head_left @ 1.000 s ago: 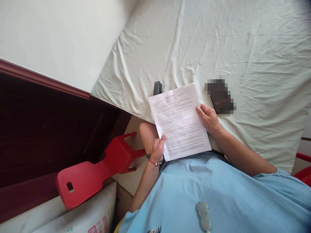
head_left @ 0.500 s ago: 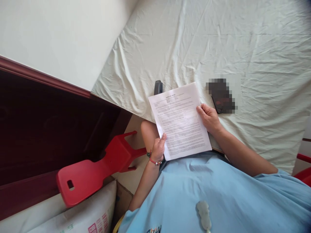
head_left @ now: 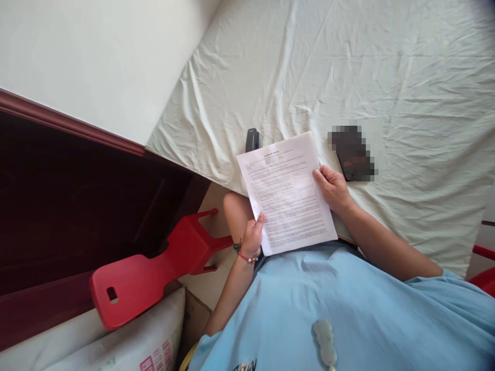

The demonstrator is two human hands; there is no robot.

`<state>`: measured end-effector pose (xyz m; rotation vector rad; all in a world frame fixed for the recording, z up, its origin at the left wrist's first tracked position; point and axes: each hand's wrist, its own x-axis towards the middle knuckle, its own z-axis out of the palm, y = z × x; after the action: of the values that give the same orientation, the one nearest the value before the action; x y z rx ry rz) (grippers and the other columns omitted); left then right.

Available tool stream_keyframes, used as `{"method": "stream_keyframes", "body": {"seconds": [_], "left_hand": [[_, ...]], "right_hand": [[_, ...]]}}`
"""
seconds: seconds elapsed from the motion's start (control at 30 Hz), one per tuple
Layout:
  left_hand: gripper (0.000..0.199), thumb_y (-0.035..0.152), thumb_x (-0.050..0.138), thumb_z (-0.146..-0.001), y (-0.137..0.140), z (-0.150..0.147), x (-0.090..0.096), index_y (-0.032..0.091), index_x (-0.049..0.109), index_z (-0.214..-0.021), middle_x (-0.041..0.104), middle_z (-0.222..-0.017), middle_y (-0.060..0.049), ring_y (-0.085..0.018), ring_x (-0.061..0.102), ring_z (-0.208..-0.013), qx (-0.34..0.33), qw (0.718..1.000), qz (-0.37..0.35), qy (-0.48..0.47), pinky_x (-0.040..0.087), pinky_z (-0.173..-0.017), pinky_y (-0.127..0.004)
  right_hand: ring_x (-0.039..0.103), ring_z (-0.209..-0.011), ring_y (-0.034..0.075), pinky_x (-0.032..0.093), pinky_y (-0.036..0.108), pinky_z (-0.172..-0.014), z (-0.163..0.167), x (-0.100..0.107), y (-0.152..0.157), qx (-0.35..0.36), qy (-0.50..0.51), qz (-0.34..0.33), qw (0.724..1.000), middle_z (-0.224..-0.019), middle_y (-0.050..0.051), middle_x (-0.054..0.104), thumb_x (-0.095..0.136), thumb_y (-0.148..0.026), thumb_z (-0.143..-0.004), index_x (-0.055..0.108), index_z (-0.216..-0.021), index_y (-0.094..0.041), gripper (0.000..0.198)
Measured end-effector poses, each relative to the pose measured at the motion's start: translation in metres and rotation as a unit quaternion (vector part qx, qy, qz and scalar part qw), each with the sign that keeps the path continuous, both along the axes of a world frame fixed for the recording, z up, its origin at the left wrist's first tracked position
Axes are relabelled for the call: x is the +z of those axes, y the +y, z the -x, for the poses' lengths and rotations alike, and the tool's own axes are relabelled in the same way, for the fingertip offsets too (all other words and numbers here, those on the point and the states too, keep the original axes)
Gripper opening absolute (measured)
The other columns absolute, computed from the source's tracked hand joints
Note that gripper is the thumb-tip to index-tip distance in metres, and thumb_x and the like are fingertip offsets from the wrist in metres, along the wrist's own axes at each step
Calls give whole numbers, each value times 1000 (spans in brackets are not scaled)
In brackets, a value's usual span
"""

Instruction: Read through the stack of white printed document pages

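Observation:
White printed papers (head_left: 288, 198), covered in lines of small text, are held tilted above my lap. My left hand (head_left: 253, 237) grips their lower left edge, thumb on top. On the upper right edge, my right hand (head_left: 333, 188) pinches the papers, its thumb on the printed face; the other fingers are mostly behind. Just beyond the top left corner lies a black stapler-like object (head_left: 252, 139), partly hidden by the papers. To the right of my right hand, a dark flat object (head_left: 350, 154) rests on the cloth, blurred by pixelation.
A pale wrinkled sheet (head_left: 348, 67) covers the wide surface ahead. At left stand a red plastic chair (head_left: 181, 247) and dark wooden panelling (head_left: 77, 206) below a white wall (head_left: 96, 62). A white printed sack (head_left: 154, 330) lies at lower left. Part of something red shows at the right edge.

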<state>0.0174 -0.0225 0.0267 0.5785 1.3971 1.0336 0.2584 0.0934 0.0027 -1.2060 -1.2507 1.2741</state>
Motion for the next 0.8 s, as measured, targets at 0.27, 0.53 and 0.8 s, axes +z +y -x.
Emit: {"method": "stream_keyframes", "body": {"seconds": [0.27, 0.53, 0.8], "left_hand": [[61, 69, 82, -73, 0, 0, 0, 10, 80, -90, 80, -92, -14, -33, 74, -107, 4, 1000, 8, -1, 59, -95, -42], [62, 68, 84, -72, 0, -1, 0, 9, 80, -91, 80, -94, -16, -35, 74, -110, 9, 1000, 14, -12, 58, -98, -45], [64, 70, 83, -71, 0, -1, 1, 9, 80, -91, 80, -92, -15, -35, 74, -109, 5, 1000, 15, -6, 59, -97, -44]], "right_hand": [[42, -67, 14, 34, 26, -56, 0, -2, 0, -2, -7, 2, 1000, -73, 0, 51, 60, -62, -95, 56, -78, -22, 44], [43, -68, 15, 35, 26, -55, -1, -1, 0, 3, -12, 3, 1000, -74, 1, 52, 59, -64, -95, 57, -79, -22, 45], [43, -69, 15, 34, 27, -56, 0, 3, 0, -2, -15, -3, 1000, -73, 1, 51, 59, -62, -95, 56, -77, -22, 44]]}}
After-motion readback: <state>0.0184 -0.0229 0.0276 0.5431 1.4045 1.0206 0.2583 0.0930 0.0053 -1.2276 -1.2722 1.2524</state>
